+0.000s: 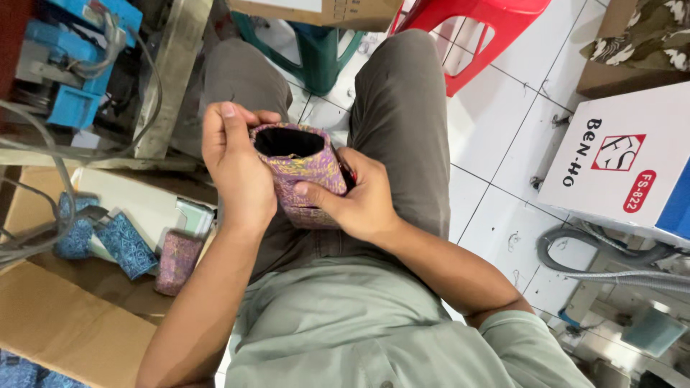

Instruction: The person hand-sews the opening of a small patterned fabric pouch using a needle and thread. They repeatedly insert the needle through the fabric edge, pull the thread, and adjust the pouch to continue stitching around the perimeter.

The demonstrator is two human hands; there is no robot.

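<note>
A seated person holds a small fabric pouch (pixel 302 172) over the lap, between the knees, with its dark-lined mouth turned up toward the camera so the inside can be looked into. The pouch is patterned in purple and yellow and stands open like a short tube. The left hand (pixel 233 162) wraps the far side of it, the thumb lying straight along the rim and the fingers (pixel 262 117) curled over the top edge, which seems to keep the mouth stretched round. The right hand (pixel 356 197) comes from the other side: its thumb presses flat on the outer cloth and the remaining fingers close behind the pouch, so the fabric is pinched between thumb and fingers; something red shows just at that hand's edge, too small to tell what it is. Held this way, both hands brace the soft cloth so that it keeps its shape instead of collapsing. To the person's left an open cardboard box (pixel 65 316) sits on the floor, and leaning in it are like pieces, two blue patterned pouches (pixel 126 244) and a purple one (pixel 176 262), set within easy reach of the left arm. A blue machine (pixel 72 65) with grey cables stands beyond the box. A red plastic stool (pixel 481 36) and a green one (pixel 320 57) stand ahead on the white tiled floor (pixel 503 144), and a white carton (pixel 625 165) lies to the right.
</note>
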